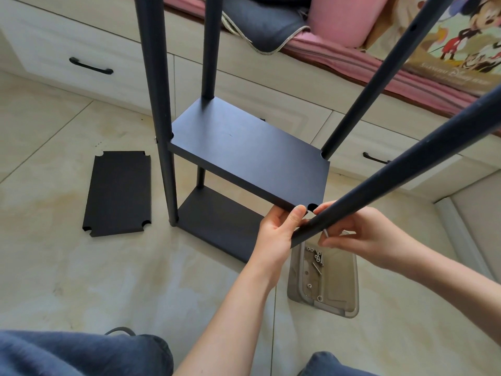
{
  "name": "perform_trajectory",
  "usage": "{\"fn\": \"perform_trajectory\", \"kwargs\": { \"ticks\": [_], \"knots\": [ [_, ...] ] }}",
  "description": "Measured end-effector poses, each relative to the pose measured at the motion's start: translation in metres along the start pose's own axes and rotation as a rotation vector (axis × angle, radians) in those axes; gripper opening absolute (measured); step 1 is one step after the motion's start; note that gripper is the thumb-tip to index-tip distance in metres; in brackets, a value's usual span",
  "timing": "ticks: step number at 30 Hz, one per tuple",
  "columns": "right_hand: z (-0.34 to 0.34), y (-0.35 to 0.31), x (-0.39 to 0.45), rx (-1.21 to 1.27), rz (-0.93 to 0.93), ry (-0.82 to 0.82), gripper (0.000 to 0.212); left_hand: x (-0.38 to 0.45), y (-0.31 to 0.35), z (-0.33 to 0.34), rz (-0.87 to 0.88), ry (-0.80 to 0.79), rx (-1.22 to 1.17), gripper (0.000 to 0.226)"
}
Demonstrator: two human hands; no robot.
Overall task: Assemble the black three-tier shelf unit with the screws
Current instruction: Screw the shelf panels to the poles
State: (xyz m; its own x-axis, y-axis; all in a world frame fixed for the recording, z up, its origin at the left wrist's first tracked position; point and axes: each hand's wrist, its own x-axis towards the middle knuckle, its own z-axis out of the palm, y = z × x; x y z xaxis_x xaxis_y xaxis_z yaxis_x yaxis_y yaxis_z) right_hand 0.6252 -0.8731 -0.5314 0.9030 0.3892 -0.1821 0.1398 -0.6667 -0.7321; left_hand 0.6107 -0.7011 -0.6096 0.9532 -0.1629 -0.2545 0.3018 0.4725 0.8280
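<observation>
The black shelf unit stands on the tiled floor with a bottom board [217,226] and a middle board [249,153] held between black poles. My left hand [279,229] grips the near right corner of the middle board, thumb on top. The near right pole [393,164] leans loose, its lower end beside that corner's notch. My right hand [360,234] sits behind the pole's lower end and pinches a silver screw [326,233]. A third black board [119,192] lies flat on the floor to the left.
A clear plastic tray [325,280] with several screws and small fittings lies on the floor under my right hand. White drawers [89,58] with black handles run along the back under a cushioned bench. My knees in blue trousers [81,354] fill the bottom edge.
</observation>
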Motion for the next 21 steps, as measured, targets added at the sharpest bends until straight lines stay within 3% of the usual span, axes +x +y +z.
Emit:
{"fn": "perform_trajectory", "kwargs": {
  "ticks": [9,12,16,21],
  "knots": [
    [0.004,-0.003,0.001,-0.034,-0.06,0.046,0.038,0.0,0.001,0.0,-0.002,-0.005,0.015,0.018],
    [-0.002,-0.001,0.004,-0.063,-0.033,0.01,0.017,0.0,0.001,0.0,-0.005,-0.006,0.026,0.019],
    [-0.006,-0.006,0.008,-0.059,-0.001,-0.009,0.038,-0.001,0.001,0.0,-0.008,0.003,0.029,0.018],
    [-0.003,-0.006,0.006,-0.124,-0.034,0.01,0.032,-0.003,0.004,0.005,-0.01,0.033,0.009,0.018]
  ]
}}
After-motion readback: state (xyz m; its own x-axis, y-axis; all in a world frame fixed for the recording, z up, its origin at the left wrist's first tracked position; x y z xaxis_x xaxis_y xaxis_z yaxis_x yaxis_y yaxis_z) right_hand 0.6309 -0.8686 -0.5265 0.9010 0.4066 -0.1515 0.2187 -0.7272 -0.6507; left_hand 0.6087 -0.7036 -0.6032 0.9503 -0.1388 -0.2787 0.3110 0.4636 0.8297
